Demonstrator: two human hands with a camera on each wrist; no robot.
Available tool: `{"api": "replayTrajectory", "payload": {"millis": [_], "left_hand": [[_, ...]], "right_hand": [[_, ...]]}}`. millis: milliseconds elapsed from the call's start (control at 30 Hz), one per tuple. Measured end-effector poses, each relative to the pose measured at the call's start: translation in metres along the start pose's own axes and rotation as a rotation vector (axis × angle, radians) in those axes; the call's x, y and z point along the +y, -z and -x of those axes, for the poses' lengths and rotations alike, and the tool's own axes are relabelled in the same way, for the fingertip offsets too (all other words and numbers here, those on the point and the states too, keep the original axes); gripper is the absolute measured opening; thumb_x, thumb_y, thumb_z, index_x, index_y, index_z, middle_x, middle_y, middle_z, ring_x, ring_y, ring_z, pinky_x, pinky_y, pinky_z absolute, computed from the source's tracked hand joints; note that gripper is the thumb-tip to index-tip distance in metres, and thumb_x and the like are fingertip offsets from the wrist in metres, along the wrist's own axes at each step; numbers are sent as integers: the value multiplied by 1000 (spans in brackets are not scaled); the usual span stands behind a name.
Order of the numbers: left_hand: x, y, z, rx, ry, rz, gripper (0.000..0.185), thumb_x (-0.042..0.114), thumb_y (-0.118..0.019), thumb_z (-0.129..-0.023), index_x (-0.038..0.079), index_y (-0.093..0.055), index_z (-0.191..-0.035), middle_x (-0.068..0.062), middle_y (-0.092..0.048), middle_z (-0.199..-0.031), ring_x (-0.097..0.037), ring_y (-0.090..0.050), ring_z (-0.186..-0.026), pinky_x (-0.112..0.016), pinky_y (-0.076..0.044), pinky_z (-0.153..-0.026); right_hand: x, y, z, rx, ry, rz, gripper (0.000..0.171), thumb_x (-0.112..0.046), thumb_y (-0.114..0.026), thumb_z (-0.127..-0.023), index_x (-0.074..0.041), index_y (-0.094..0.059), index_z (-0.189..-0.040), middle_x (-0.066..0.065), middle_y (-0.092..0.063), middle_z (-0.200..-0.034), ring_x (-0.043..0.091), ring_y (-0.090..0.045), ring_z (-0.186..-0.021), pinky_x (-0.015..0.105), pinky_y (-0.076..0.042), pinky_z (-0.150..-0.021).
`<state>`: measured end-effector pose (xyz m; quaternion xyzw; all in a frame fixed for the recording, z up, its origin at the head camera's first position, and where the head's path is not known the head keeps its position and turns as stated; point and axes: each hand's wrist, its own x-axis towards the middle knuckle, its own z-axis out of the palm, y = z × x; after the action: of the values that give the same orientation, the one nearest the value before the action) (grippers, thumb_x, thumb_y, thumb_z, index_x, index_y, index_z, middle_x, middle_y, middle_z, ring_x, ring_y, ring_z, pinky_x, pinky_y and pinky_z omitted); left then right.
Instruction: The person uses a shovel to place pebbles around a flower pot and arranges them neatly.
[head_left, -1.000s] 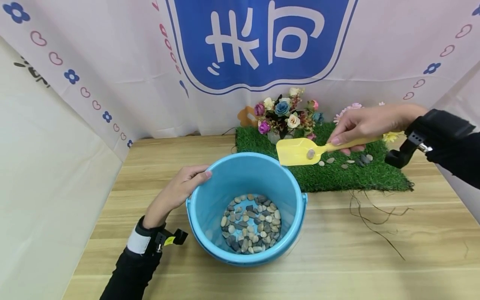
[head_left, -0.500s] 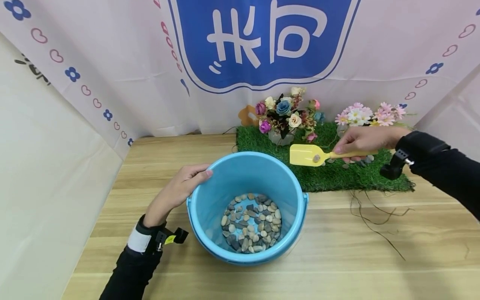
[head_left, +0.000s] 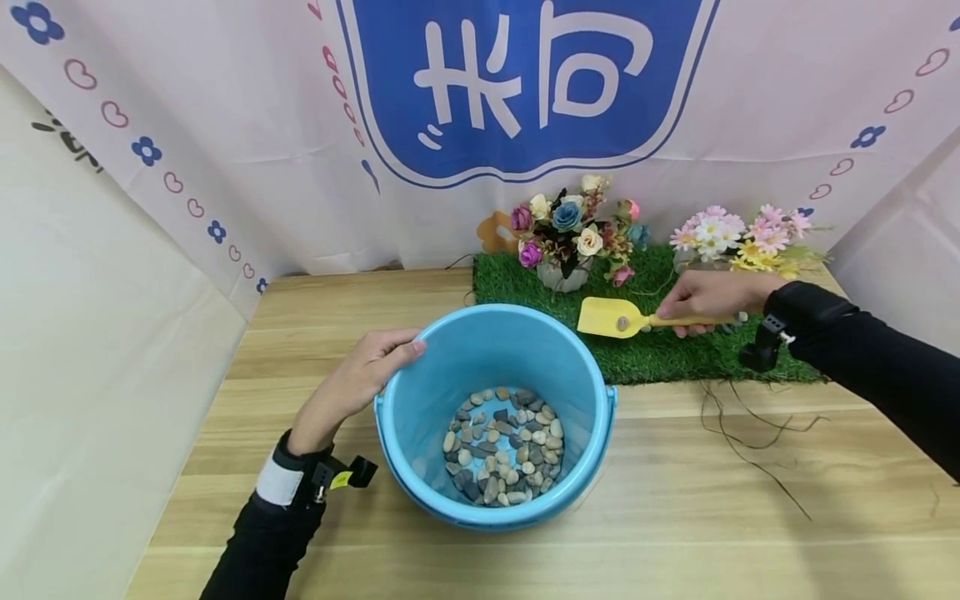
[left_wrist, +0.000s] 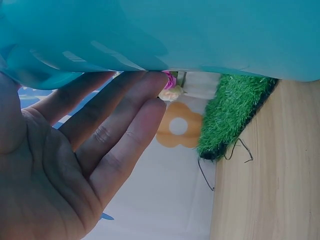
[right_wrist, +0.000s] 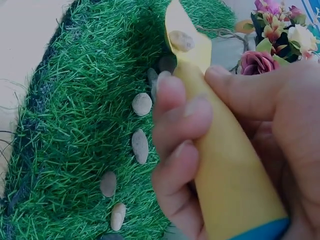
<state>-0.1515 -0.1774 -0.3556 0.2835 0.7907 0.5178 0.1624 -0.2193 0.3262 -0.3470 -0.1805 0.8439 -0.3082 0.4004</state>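
Note:
A blue bucket (head_left: pixel 491 325) stands on the table, with many grey and tan pebbles (head_left: pixel 491 492) spread over its bottom. My left hand (head_left: pixel 356 379) holds its rim at the left, thumb over the edge and fingers (left_wrist: pixel 127 142) against the outer wall. The right hand (head_left: pixel 712 300) grips a yellow toy shovel (head_left: pixel 600 318) by its handle, out over the grass mat (head_left: pixel 667 367). One pebble (right_wrist: pixel 181 41) lies in the scoop. In the right wrist view the fingers wrap the handle (right_wrist: pixel 230 165), which ends in blue. Several loose pebbles (right_wrist: pixel 140 146) lie on the grass below.
Behind the shovel stands a vase of mixed roses (head_left: pixel 567 217). Pink, white and yellow flowers (head_left: pixel 738 237) stand at the back right of the mat. Thin dark strands (head_left: pixel 738 442) trail over the wooden table (head_left: pixel 675 533). A printed cloth (head_left: pixel 300 167) hangs behind.
The right hand has come lower and nearer, bringing the shovel down over the grass with the pebble still in it. My left hand and the bucket have stayed in place.

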Motion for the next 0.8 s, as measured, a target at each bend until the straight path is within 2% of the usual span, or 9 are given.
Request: {"api": "replayTrajectory", "payload": {"millis": [467, 700, 800], "left_hand": [[1, 0, 0, 6, -7, -14, 37, 14, -42, -109, -7, -59, -134, -15, -74, -93, -25, -74, -69, -41, -63, -59], [1, -1, 0, 12, -22, -16, 35, 14, -43, -109, -6, -62, -130, -18, -73, -92, -34, -74, -70, -40, -63, -58], [1, -1, 0, 13, -22, -17, 35, 14, -43, -109, -6, -62, -130, -17, -73, -92, -33, -74, -70, -40, -63, -58]], "right_hand": [[-4, 0, -3, 0, -28, 15, 31, -17, -46, -110, 4, -68, -114, 12, -61, -82, 19, -45, -62, 34, -44, -59], [-1, -1, -2, -2, -23, 23, 30, -18, -47, -110, 3, -69, -111, 9, -61, -79, 16, -47, -59, 31, -45, -56], [1, -2, 0, -2, -8, 20, 30, -19, -46, -110, 2, -68, -108, 9, -60, -79, 15, -45, -58, 31, -45, -56]]}}
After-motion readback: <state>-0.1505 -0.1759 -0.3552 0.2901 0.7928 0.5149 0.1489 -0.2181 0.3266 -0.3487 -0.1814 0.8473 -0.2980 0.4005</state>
